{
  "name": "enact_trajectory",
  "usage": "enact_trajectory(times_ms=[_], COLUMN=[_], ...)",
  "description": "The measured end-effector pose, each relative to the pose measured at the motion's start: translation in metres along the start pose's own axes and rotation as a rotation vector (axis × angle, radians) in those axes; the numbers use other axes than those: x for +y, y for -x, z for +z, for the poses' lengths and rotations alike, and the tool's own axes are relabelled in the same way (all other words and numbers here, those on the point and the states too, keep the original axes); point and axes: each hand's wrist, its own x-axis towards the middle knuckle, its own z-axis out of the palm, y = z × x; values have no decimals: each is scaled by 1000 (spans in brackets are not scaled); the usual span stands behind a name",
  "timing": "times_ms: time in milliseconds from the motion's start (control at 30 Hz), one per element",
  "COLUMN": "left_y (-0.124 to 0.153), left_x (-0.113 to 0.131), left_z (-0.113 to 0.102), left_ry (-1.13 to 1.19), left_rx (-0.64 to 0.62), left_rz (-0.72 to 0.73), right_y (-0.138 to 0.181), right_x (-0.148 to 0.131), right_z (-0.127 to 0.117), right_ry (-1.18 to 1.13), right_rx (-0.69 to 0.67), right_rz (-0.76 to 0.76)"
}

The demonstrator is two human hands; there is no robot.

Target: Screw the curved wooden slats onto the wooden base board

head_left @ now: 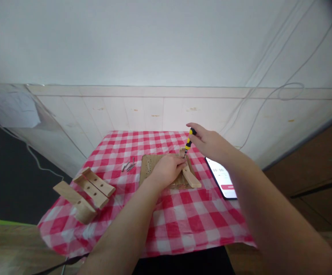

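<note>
In my right hand [207,141] is a yellow and black screwdriver [188,143], held by the top of its handle and pointing down. Its lower end meets a light wooden piece [191,177] with a hole in it. My left hand [168,170] is closed on that wooden piece near the screwdriver's tip; the fingertips hide the exact spot. Under the wood lies a brown board [148,164] with small holes along its left side. Several metal screws [129,165] lie on the tablecloth left of the board.
More wooden pieces with drilled holes [87,191] sit at the table's left. A lit phone [222,179] lies by my right forearm. The red and white checked cloth [180,229] covers the table, which stands against a white wall [143,114] with hanging cables [257,110].
</note>
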Motion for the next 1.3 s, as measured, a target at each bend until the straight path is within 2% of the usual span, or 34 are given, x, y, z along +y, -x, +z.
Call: enact_trajectory(times_ms=[100, 200, 333, 467, 600, 700, 833, 967, 1033, 1133, 1200, 1300], left_y=[0, 0, 1, 2, 2, 2, 1, 1, 1, 0, 0, -1], left_x=[0, 1, 2, 2, 1, 0, 0, -1, -1, -2, -2, -2], left_z=[1, 1, -2, -2, 0, 1, 1, 0, -1, -1, -1, -2], left_ry=[-11, -3, -3, 3, 21, 27, 10, 4, 8, 18, 30, 32], left_rx=[6, -5, 5, 10, 32, 41, 43, 48, 42, 38, 42, 45], left_rz=[-22, -35, -15, -13, -3, 8, 30, 46, 36, 40, 47, 45], right_y=[-15, -30, -45, -48, -44, -44, -44, -39, -38, -41, -44, -45], right_x=[-8, -10, -9, -17, -36, -45, -41, -28, -24, -22, -23, -26], right_z=[-28, -44, -43, -38, -46, -51, -49, -49, -53, -55, -53, -47], right_ry=[182, 323, 491, 511, 628, 766, 698, 545, 546, 622, 655, 542], right_rx=[-154, -281, -308, -324, -447, -458, -409, -416, -423, -466, -450, -398], right_rz=[-78, -129, -144, -231, -322, -252, -143, -198, -197, -106, -47, -53])
